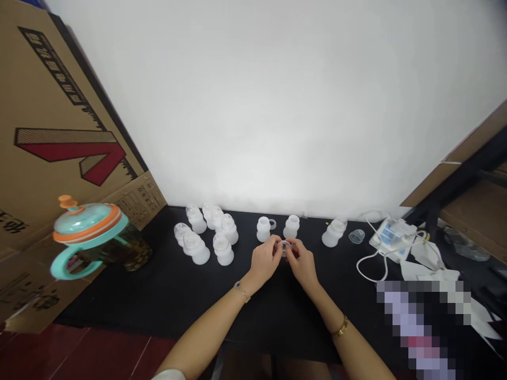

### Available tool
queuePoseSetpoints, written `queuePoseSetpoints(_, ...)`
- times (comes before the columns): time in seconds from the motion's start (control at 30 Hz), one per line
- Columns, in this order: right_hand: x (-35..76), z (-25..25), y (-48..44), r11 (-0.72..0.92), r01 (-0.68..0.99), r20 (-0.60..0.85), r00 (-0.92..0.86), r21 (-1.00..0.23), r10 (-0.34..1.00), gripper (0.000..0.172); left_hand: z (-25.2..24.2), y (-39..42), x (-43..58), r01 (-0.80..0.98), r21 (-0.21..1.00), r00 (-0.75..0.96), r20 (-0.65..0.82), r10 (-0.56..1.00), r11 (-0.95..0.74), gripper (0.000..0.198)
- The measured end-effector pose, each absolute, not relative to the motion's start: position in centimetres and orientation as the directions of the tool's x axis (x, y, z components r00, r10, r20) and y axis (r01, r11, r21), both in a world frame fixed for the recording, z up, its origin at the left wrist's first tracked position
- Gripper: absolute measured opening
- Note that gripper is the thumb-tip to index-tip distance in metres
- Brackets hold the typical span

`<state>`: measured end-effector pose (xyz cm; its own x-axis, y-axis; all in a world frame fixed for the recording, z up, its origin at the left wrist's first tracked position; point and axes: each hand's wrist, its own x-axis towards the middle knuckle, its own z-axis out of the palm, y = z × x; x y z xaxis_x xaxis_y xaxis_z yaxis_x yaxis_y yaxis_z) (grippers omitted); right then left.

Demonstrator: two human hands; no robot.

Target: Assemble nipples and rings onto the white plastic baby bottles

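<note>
- L hand (264, 260) & R hand (304, 262) pinched a small clear pc. (284, 245) btwn. them, just nearside of uncapped btl. (291, 227)
- That btl. stood upright, long axis vert., R hand nearer it
- 2nd open btl. (263, 230) stood just L of it; capped btls. (200, 253) stood farther L

Cardboard box (63, 113), far left: a dark band (51, 66) carries a row of pale characters, not legible. Below it stands a red and hatched angular mark (79, 150). The lower panel (144, 192) bears small black print and symbols, too small to read. White device (404, 230), right: blue label (387, 236), text illegible.
</note>
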<state>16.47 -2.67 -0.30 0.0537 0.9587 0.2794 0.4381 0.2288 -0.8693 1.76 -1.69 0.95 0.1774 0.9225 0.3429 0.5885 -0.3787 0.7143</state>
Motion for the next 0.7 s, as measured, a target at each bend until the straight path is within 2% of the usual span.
queuePoseSetpoints(0.47,16.42,-0.02,-2.79,0.253,0.450,0.305,0.045,-0.856,0.951,0.029,1.12,-1.91,1.94,0.543,0.750,0.163,0.348,0.923,-0.378,0.023)
queuePoseSetpoints(0.7,16.56,0.05,-2.86,0.215,0.449,0.270,0.061,-0.867,0.961,0.029,1.37,-2.14,2.32,0.506,0.782,0.112,0.359,0.926,-0.365,0.018)
